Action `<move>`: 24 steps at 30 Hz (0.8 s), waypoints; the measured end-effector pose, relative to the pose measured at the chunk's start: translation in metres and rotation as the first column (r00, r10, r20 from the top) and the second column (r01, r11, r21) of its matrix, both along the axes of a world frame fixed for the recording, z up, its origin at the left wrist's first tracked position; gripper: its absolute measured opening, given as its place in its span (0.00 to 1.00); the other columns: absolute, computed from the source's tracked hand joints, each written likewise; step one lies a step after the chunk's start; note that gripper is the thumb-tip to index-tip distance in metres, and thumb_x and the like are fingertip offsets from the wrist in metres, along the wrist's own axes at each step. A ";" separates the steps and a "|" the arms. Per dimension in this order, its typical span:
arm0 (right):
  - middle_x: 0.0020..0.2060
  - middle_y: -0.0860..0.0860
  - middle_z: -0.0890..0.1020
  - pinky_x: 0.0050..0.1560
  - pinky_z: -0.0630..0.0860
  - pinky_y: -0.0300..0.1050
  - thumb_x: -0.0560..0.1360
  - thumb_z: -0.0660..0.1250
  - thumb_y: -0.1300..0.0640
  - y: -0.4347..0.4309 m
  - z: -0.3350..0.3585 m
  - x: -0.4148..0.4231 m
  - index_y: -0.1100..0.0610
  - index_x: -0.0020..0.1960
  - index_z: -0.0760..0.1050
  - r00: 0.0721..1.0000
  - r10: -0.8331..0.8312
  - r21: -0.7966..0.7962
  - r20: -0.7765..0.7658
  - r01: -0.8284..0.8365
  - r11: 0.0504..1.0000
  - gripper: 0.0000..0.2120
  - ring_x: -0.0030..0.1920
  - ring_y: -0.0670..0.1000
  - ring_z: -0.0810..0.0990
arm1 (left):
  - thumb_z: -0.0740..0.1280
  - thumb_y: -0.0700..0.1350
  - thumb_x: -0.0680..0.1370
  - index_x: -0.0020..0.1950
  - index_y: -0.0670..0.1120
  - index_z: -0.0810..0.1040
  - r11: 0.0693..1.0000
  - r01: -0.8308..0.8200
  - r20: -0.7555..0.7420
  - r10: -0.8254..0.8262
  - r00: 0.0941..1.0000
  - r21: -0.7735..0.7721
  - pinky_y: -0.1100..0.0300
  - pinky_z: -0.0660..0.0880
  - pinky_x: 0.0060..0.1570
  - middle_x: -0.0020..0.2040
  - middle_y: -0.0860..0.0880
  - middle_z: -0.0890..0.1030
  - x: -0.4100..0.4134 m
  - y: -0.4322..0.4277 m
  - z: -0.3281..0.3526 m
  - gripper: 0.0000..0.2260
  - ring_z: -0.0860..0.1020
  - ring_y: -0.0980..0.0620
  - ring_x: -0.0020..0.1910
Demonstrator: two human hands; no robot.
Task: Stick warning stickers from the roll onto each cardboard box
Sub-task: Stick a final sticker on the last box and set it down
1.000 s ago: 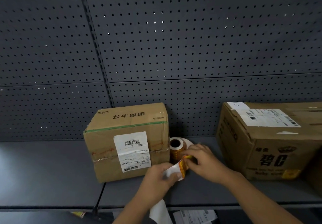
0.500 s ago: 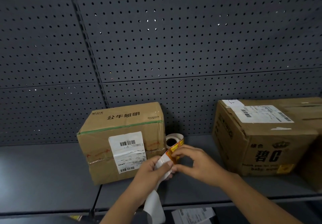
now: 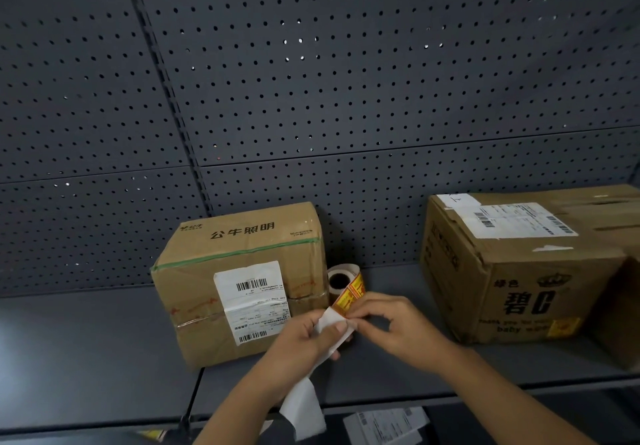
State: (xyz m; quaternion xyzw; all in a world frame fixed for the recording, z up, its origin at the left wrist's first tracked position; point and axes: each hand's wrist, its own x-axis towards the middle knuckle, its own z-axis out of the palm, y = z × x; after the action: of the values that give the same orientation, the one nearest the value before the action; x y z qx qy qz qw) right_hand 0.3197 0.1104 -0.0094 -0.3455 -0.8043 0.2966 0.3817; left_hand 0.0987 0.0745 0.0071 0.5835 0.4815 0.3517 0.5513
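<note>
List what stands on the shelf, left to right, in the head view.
Smaller cardboard box → sticker roll → larger cardboard box. Left out: left hand and right hand, which pinch the roll's strip and overlap the box and roll.

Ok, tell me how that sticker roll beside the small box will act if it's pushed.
The sticker roll seems to stand on its flat end, so it would probably slide, not roll. It looks small with a hollow core, likely light. Its strip runs to the right hand, so a tug may drag or tip it.
</note>
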 end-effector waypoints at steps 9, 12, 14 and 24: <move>0.45 0.44 0.81 0.46 0.79 0.52 0.82 0.68 0.55 0.002 -0.004 0.004 0.50 0.51 0.81 0.995 -0.088 -0.023 0.054 0.090 0.996 0.04 0.46 0.49 0.81 | 0.68 0.47 0.84 0.60 0.48 0.83 0.998 -0.019 -0.094 0.025 0.995 0.061 0.58 0.78 0.49 0.48 0.48 0.88 0.003 0.002 -0.007 0.07 0.80 0.55 0.41; 0.43 0.42 0.80 0.43 0.77 0.45 0.82 0.68 0.55 0.006 -0.001 0.012 0.49 0.51 0.80 0.988 -0.141 -0.070 0.054 0.145 0.987 0.04 0.43 0.47 0.80 | 0.67 0.48 0.84 0.60 0.49 0.82 0.998 -0.010 -0.193 0.022 0.981 0.064 0.62 0.77 0.49 0.48 0.50 0.88 0.000 0.003 -0.006 0.07 0.79 0.57 0.39; 0.42 0.44 0.82 0.45 0.80 0.48 0.82 0.68 0.56 0.009 0.003 0.020 0.49 0.51 0.81 0.983 -0.182 -0.121 0.017 0.182 0.976 0.04 0.44 0.48 0.82 | 0.67 0.47 0.84 0.59 0.49 0.82 0.998 -0.016 -0.238 0.030 0.971 0.062 0.64 0.78 0.47 0.47 0.51 0.88 -0.002 0.003 -0.007 0.07 0.79 0.58 0.38; 0.37 0.51 0.83 0.31 0.82 0.50 0.81 0.69 0.62 -0.008 0.037 0.013 0.54 0.48 0.81 0.925 -0.311 -0.097 -0.217 0.297 0.950 0.05 0.37 0.55 0.83 | 0.70 0.65 0.75 0.57 0.57 0.80 0.976 -0.004 -0.695 0.158 0.702 0.218 0.57 0.81 0.46 0.47 0.57 0.84 -0.007 0.000 -0.001 0.17 0.82 0.59 0.46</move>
State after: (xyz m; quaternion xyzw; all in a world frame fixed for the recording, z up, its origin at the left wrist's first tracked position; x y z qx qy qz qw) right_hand 0.3327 0.1028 0.0274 -0.4412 -0.6819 0.2968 0.5023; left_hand 0.0915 0.0743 0.0060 0.7042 0.6434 0.1712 0.2468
